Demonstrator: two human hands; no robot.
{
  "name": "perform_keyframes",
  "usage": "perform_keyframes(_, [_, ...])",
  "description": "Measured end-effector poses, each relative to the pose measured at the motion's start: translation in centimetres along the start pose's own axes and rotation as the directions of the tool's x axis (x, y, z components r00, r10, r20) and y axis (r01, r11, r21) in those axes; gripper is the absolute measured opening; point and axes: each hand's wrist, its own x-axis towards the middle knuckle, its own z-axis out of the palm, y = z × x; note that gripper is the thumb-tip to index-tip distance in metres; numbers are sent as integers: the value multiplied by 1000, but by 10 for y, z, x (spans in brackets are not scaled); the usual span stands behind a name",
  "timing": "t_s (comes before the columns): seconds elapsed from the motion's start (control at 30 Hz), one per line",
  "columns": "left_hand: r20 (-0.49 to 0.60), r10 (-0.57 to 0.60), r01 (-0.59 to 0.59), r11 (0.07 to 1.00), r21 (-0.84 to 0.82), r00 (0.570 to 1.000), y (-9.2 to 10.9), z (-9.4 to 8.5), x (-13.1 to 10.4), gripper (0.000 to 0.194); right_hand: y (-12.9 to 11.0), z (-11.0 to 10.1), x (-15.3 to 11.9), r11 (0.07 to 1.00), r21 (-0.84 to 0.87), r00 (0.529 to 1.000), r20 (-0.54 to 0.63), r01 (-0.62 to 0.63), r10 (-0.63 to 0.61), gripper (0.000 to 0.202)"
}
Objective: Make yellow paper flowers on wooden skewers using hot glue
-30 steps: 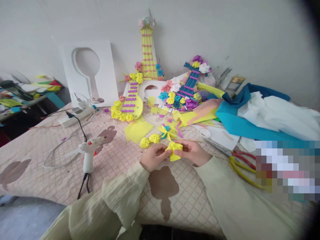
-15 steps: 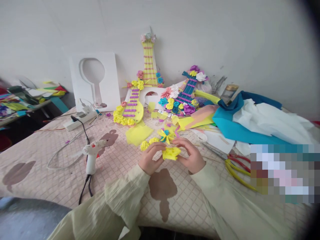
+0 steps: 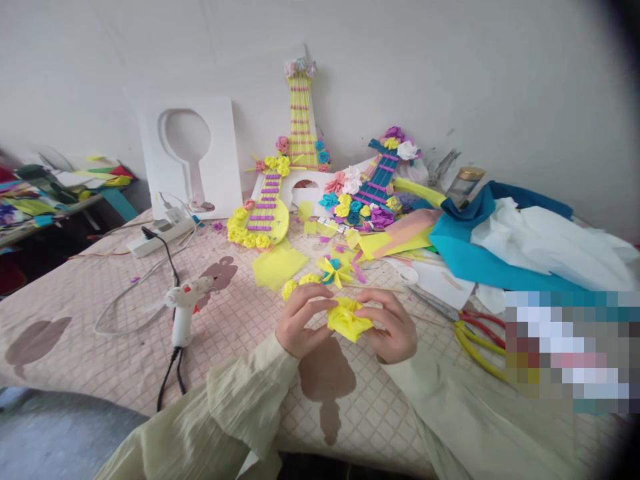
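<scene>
Between my hands is a yellow crepe-paper flower (image 3: 349, 321), its folded petals facing up and toward me. My left hand (image 3: 306, 320) pinches its left edge. On the other side, the fingers of my right hand (image 3: 391, 325) grip its right edge, the thumb partly hidden. Just beyond my hands lie a yellow-and-teal paper piece shaped like a star (image 3: 336, 272) and small yellow paper roses (image 3: 295, 285). A flat sheet of yellow crepe paper (image 3: 279, 265) rests further left.
On the left, a white glue gun (image 3: 185, 310) stands with its cord, near a power strip (image 3: 163, 237). Paper-flower-covered toy guitars (image 3: 265, 212) lean at the back. Scissors (image 3: 463, 320) and teal fabric-like paper (image 3: 475, 257) lie right; a white cut-out board (image 3: 220, 153) stands behind.
The yellow flower has come slightly nearer and right, and tilted so more of its folded face shows. Both hands still hold it, with the right-hand fingers now further over its edge.
</scene>
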Motion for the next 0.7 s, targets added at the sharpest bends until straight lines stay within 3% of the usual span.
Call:
perform_keyframes(0.33, [18, -85, 86, 993, -80, 996, 7, 0, 1, 37, -4, -4, -1, 972, -160, 985, 11, 171, -172, 27])
perform_keyframes(0.57, [73, -116, 125, 985, -121, 991, 10, 1, 0, 47, 0, -4, -4, 978, -176, 994, 22, 114, -111, 22])
perform_keyframes(0.7, [11, -77, 78, 994, -71, 997, 7, 1, -4, 51, -2, -3, -3, 982, -143, 992, 51, 120, -114, 22])
